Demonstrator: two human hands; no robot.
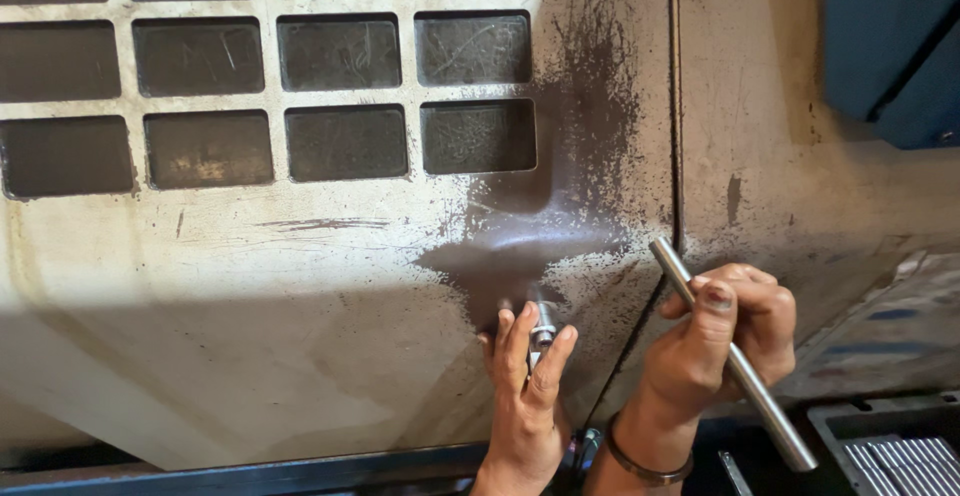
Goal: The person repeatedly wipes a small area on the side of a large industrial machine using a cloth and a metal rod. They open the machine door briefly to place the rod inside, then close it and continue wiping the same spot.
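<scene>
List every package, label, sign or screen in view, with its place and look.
None in view: no package, label, sign or screen.
Only a worn grey metal panel with dark rectangular recesses, a left hand at a small metal fitting, and a right hand holding a steel rod.

I see a worn, pale metal panel point(250, 286) filling most of the frame, with a grid of dark rectangular recesses point(340, 141) at upper left, a dark blue housing point(890, 36) at upper right, and shadow across the lower part
</scene>
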